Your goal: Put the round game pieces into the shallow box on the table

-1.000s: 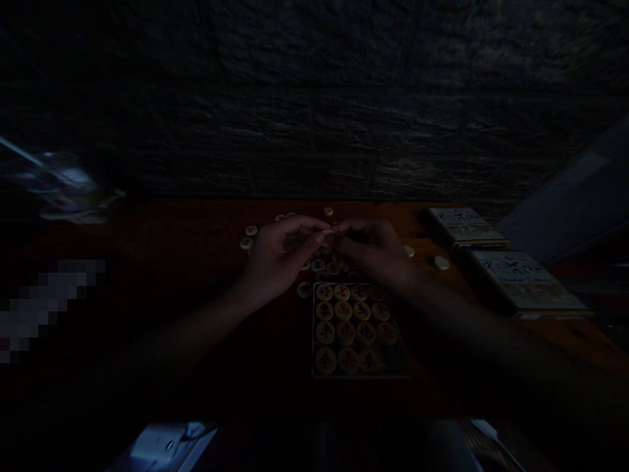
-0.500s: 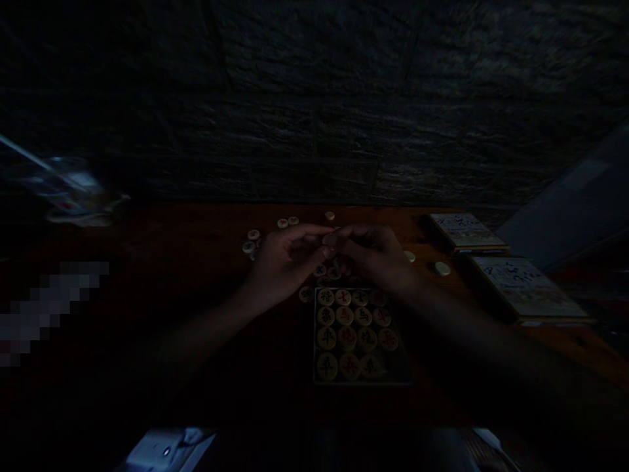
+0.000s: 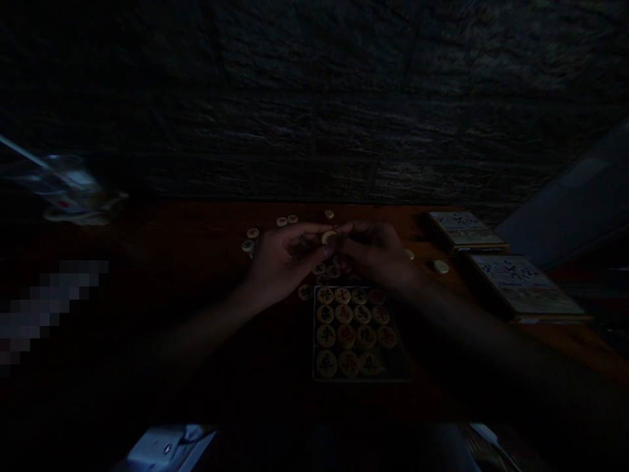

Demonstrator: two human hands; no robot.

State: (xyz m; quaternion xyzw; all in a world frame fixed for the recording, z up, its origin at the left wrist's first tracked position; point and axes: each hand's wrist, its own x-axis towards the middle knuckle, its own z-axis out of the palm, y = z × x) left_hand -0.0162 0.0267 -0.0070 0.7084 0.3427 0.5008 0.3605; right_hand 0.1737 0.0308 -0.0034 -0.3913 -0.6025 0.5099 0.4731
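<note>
Between the fingertips of both hands is a round xiangqi piece [image 3: 328,238], its pale face turned up. My left hand [image 3: 282,259] pinches it from the left, thumb and forefinger closed. From the right, my right hand [image 3: 376,252] meets it with closed fingers; its lower fingers are partly hidden in shadow. Just below the hands lies a shallow box [image 3: 399,367] holding rows of xiangqi pieces with red and black characters. A few loose pieces [image 3: 305,292] lie between the box and the hands, partly covered.
More loose pieces [image 3: 252,233] lie left of my left hand, and a single disc [image 3: 441,267] is to the right. Two flat printed boxes [image 3: 528,285] sit at the right. A clear plastic cup [image 3: 73,190] stands far left. A stone wall [image 3: 314,111] rises behind the table.
The piece at my fingertips has turned so that its pale round face shows more. Both hands stay nearly in place, and the boxed pieces are unchanged.
</note>
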